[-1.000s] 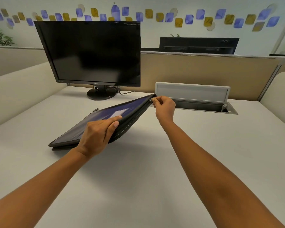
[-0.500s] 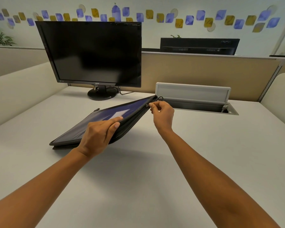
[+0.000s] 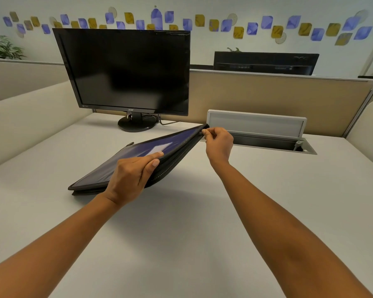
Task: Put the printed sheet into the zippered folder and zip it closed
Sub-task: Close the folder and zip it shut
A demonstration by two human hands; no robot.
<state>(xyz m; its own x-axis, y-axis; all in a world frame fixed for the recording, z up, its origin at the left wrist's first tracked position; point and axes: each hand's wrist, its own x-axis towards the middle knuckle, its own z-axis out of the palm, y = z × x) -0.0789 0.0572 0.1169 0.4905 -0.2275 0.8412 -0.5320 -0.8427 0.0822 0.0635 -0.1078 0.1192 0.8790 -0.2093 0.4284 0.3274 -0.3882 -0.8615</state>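
A black zippered folder with a dark blue face lies tilted on the desk, its right side lifted and its left edge resting on the surface. My left hand grips the folder's near edge, thumb on top. My right hand pinches the zipper pull at the raised far right corner. The printed sheet is not visible; a pale patch on the blue face is a reflection or label, I cannot tell which.
A black monitor stands on its round base behind the folder. An open cable tray with a raised white lid sits in the desk at right. Beige partitions bound the white desk.
My right hand dipped slightly along the folder's right edge half a second ago and is back up at the far corner with the pull. The left hand stays put.
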